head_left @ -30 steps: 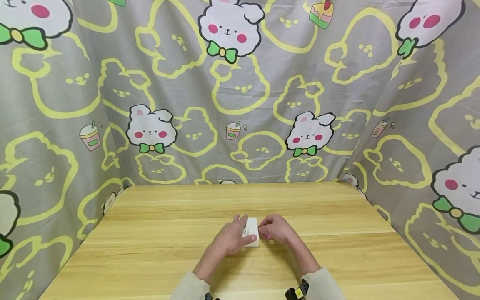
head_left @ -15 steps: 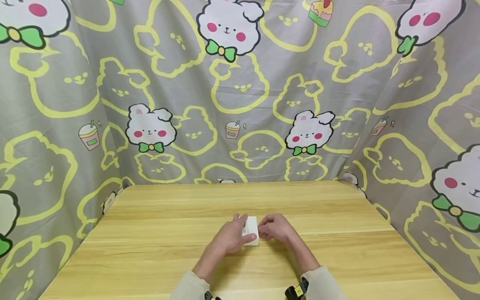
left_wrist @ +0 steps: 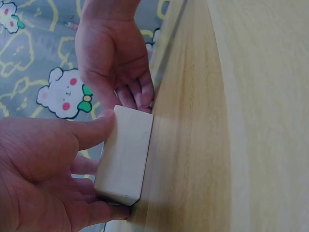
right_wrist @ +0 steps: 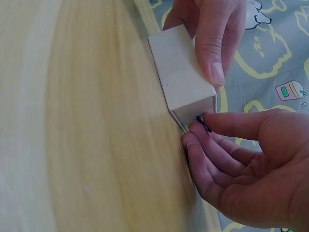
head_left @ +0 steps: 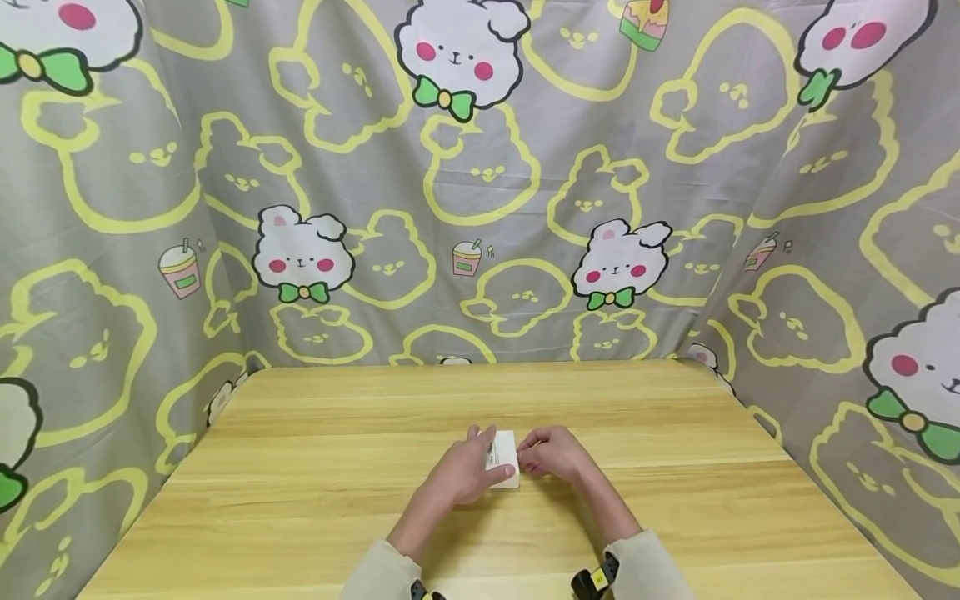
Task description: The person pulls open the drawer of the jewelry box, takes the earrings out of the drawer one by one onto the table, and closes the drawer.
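A small cream-white box (head_left: 506,448) with dark lettering on top rests on the wooden table. My left hand (head_left: 463,472) grips it from the left, thumb along the near side and fingers at the far end. In the right wrist view, a short black loop (right_wrist: 203,124), like a ribbon pull, sticks out of the end face of the box (right_wrist: 181,67). My right hand (head_left: 553,455) pinches that loop between thumb and index finger, its other fingers curled beside the box end. Lettering is partly covered by the left hand.
The wood-grain table (head_left: 300,500) spreads around both hands. Grey curtains (head_left: 480,192) with rabbit prints hang along its back and sides. Dark straps with black devices (head_left: 595,578) sit at the wrists over pale sleeves.
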